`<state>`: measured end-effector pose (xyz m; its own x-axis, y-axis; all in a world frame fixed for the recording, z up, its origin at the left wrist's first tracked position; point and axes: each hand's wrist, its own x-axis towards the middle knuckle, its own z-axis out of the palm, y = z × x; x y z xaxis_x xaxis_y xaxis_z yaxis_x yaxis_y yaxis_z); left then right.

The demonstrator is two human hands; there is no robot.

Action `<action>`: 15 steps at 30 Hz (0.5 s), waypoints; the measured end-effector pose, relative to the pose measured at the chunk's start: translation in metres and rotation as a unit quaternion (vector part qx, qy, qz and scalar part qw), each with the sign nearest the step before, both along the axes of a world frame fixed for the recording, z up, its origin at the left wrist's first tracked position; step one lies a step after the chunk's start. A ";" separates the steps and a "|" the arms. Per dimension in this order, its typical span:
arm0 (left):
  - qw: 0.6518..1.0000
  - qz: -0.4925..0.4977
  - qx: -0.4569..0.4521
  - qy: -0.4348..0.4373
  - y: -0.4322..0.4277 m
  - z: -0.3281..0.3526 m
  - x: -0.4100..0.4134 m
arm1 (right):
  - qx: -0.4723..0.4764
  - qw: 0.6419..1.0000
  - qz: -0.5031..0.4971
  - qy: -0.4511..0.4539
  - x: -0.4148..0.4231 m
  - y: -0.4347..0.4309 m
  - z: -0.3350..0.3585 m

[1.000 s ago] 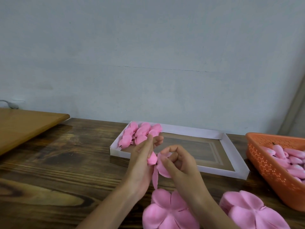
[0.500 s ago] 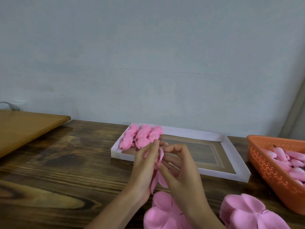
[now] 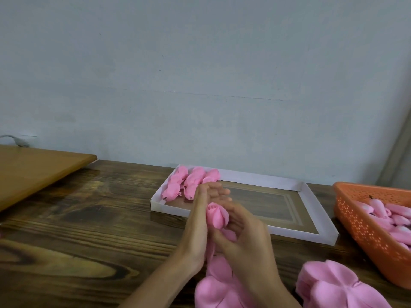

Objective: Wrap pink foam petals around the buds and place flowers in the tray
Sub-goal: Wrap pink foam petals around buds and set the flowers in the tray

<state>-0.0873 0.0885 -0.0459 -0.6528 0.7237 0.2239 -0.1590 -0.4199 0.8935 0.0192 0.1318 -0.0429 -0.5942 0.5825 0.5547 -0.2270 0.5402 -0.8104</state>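
Observation:
A pink foam flower [image 3: 216,215] with petals folded up around its bud sits between my two hands, just in front of the tray. My left hand [image 3: 199,227] presses its flat palm and straight fingers against the flower's left side. My right hand [image 3: 242,238] cups it from the right and below, fingers curled round the petals. The white-rimmed tray [image 3: 310,196] lies behind, with several finished pink flowers [image 3: 189,183] in its far left corner. Flat pink petal sheets [image 3: 219,283] lie under my wrists, and a second stack [image 3: 338,285] to the right.
An orange perforated basket [image 3: 364,227] at the right edge holds several pink buds [image 3: 391,215]. A lighter wooden board [image 3: 33,172] lies at the left, over the dark wooden table [image 3: 89,230]. A grey wall stands close behind.
The loose petals that hung below the bud have been folded up around it. Both hands have closed in on the flower, and a wrapped flower now shows between them.

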 end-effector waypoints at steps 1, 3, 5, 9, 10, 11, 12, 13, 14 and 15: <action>1.000 -0.006 -0.004 -0.011 0.000 0.002 -0.002 | -0.014 1.000 0.010 0.016 0.001 0.002 0.002; 0.999 -0.019 -0.027 -0.018 0.000 0.005 -0.010 | -0.050 0.997 0.028 0.044 0.005 0.007 0.005; 0.998 -0.046 -0.036 -0.011 0.000 0.004 -0.019 | -0.079 0.994 0.042 0.062 0.007 0.014 0.007; 0.993 -0.088 -0.007 -0.079 0.000 -0.001 -0.032 | -0.102 0.991 0.041 0.079 0.010 0.023 0.012; 0.991 -0.089 -0.002 -0.099 0.000 -0.003 -0.033 | -0.107 0.990 0.044 0.085 0.010 0.025 0.013; 0.990 -0.086 0.002 -0.111 0.000 -0.004 -0.035 | -0.112 0.988 0.049 0.090 0.011 0.026 0.014; 0.990 -0.080 0.001 -0.114 0.000 -0.004 -0.037 | -0.117 0.987 0.057 0.092 0.012 0.028 0.015; 0.992 -0.072 -0.001 -0.106 -0.001 -0.003 -0.038 | -0.120 0.987 0.063 0.091 0.012 0.029 0.015; 0.994 -0.064 0.000 -0.092 -0.002 -0.002 -0.038 | -0.122 0.986 0.066 0.088 0.013 0.029 0.016; 0.995 -0.055 0.002 -0.077 -0.002 -0.002 -0.038 | -0.120 0.987 0.066 0.084 0.014 0.030 0.016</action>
